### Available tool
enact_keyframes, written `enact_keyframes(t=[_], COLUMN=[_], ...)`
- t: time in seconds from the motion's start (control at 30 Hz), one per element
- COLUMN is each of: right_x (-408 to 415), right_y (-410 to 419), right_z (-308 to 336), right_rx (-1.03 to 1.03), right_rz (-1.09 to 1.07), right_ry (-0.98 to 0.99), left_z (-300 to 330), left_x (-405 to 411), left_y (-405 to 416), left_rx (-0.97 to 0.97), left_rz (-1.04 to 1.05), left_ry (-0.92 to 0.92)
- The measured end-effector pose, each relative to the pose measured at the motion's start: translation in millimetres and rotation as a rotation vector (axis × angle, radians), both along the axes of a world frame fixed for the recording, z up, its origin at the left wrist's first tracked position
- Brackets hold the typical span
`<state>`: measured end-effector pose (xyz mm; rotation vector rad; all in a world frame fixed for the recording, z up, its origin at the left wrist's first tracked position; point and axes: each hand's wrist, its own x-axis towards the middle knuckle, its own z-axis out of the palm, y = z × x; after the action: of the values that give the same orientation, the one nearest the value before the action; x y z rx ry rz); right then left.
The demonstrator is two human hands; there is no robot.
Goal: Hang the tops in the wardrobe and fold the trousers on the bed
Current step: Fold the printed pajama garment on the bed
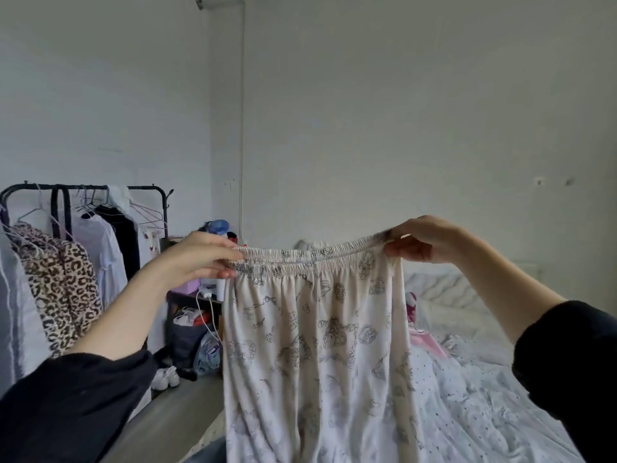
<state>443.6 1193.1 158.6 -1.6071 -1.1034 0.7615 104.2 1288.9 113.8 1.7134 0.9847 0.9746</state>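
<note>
Cream trousers [320, 355] with grey line drawings hang in front of me, held up by their elastic waistband. My left hand [200, 259] pinches the waistband's left end and my right hand [420, 240] pinches its right end, stretching it level. The legs drop down out of the frame. Behind and to the right lies the bed [494, 396] with a pale dotted cover. At the left stands a black clothes rail [83, 188] with a leopard-print top [63, 282], white tops and a black one on hangers.
A dark shelf unit [197, 315] with bags, a charger cable and bottles stands between rail and bed. White shoes [165, 377] sit on the grey floor. A pink item [427, 342] and other clothes lie on the bed behind the trousers.
</note>
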Motion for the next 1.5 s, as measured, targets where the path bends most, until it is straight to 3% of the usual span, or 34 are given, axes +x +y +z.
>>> enact_keyframes(t=[0.1, 0.2, 0.3, 0.47, 0.67, 0.77, 0.83, 0.9, 1.03, 1.2, 1.33, 1.5], right_x=[12, 22, 19, -4, -33, -50, -58, -64, -71, -73, -65, -45], right_y=[2, 3, 12, 45, 116, 159, 180, 192, 190, 155, 126, 80], right_z=[-21, -41, -55, -71, -81, -69, -48, -18, 42, 86, 80, 29], right_rx=[-0.068, -0.068, -0.031, 0.025, -0.057, 0.086, 0.219, 0.352, 0.564, 0.708, 0.721, 0.604], right_rz=[0.175, 0.288, 0.237, 0.013, 0.029, 0.014, 0.023, 0.075, 0.185, 0.236, 0.296, 0.337], right_ry=[0.159, 0.208, 0.091, -0.293, -0.288, -0.247, -0.237, -0.103, 0.139, 0.145, 0.218, 0.354], left_z=[-20, -40, -60, -81, -82, -63, -40, -12, 45, 89, 90, 53], left_x=[-6, -9, -3, 3, 6, 1, -6, -17, -33, -37, -35, -30], left_y=[4, 7, 15, 45, 95, 127, 141, 152, 143, 109, 71, 7], left_rx=[-0.034, 0.049, 0.203, 0.426, 0.461, 0.397, 0.298, 0.326, 0.634, 0.793, 0.865, 0.857], left_rz=[-0.178, -0.201, -0.047, 0.245, 0.499, 0.637, 0.626, 0.592, 0.66, 0.658, 0.674, 0.716], left_ry=[0.062, 0.218, 0.321, 0.455, 0.569, 0.343, 0.044, -0.091, -0.073, -0.146, -0.146, 0.067])
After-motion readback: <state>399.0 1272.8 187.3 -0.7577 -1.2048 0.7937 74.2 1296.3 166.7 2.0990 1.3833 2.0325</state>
